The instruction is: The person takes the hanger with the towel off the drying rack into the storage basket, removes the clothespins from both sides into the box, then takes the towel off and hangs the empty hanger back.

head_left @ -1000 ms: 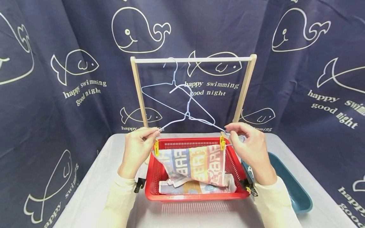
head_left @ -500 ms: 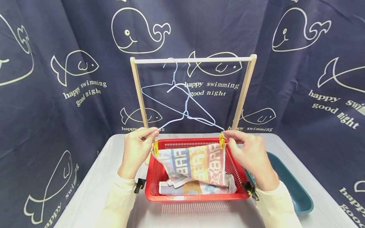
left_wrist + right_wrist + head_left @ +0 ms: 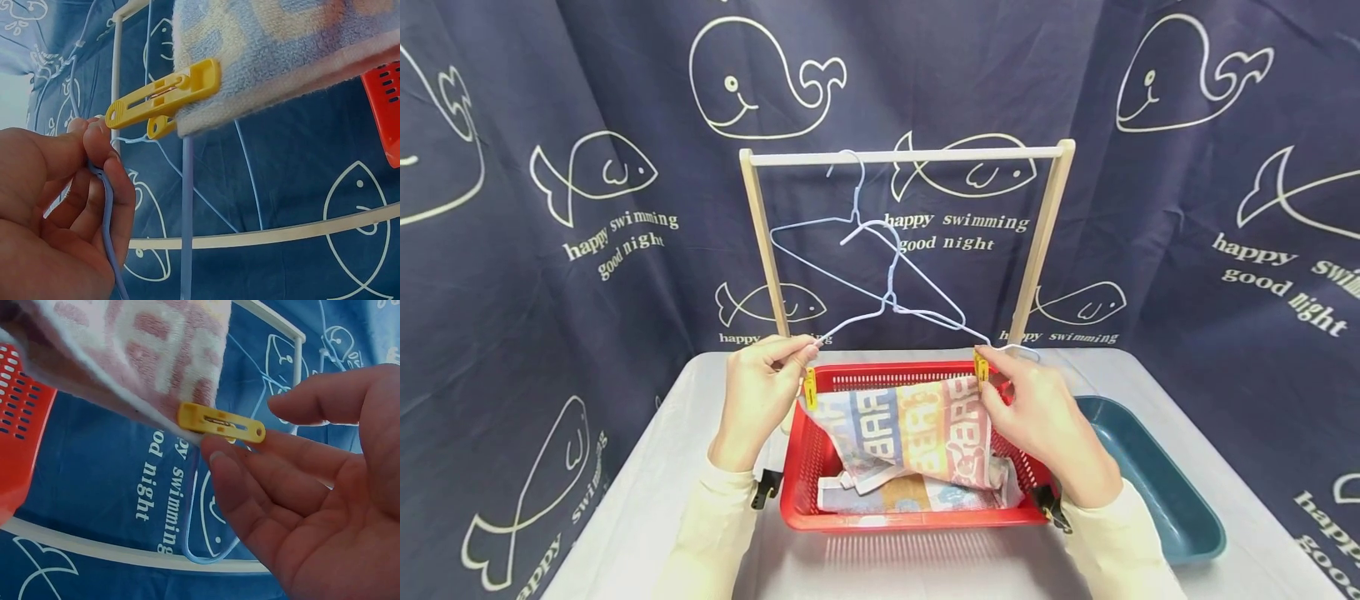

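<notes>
My left hand point(image 3: 760, 396) pinches the left end of a light blue clothes hanger point(image 3: 891, 283), held upright over the red basket. A small towel point(image 3: 902, 429) with coloured lettered bands hangs from the hanger's lower bar, its bottom drooping into the basket. One yellow clothespin point(image 3: 164, 94) clips the towel's left corner beside my left fingertips; another yellow clothespin point(image 3: 222, 423) is on its right corner. My right hand point(image 3: 1041, 408) is at that right clothespin. In the right wrist view its fingers touch the pin from behind, while the thumb stands apart from it.
The red basket point(image 3: 917, 522) holds more towel cloth point(image 3: 910, 496). Behind stands a wooden rack point(image 3: 1045, 225) with a white bar point(image 3: 955, 156), from which a second blue hanger point(image 3: 812, 223) hangs. To the right lies a teal tray point(image 3: 1217, 542) on the white table point(image 3: 715, 375).
My right hand has moved leftward and down from the hanger's right end to the right clothespin. The left hand keeps its pinch, and the hanger has shifted slightly left.
</notes>
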The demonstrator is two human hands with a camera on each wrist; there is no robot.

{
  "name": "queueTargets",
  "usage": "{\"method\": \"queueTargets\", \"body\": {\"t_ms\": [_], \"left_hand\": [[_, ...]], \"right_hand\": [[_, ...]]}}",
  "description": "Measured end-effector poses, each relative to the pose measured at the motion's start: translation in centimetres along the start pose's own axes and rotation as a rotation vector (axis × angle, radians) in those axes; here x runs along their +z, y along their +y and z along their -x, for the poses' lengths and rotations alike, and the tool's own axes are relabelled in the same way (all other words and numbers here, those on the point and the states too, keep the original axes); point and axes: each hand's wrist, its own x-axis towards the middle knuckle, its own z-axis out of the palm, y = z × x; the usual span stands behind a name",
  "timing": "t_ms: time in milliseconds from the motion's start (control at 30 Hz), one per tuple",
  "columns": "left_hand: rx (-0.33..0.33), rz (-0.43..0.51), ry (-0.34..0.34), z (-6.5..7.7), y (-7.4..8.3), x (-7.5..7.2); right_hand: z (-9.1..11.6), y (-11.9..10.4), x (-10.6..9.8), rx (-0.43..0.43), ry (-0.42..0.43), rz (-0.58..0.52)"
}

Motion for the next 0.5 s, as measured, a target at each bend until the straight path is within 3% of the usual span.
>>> {"method": "queueTargets", "body": {"t_ms": [267, 500], "left_hand": [[0.018, -0.005, -0.009, -0.08, 0.02, 0.11], [0.011, -0.001, -0.012, 0.01, -0.07, 0.07]], "right_hand": [[-0.10, 0.08, 0.50, 0.014, -0.061, 0.018], [-0.20, 0.29, 0.86, -0.002, -0.061, 0.016]]}}
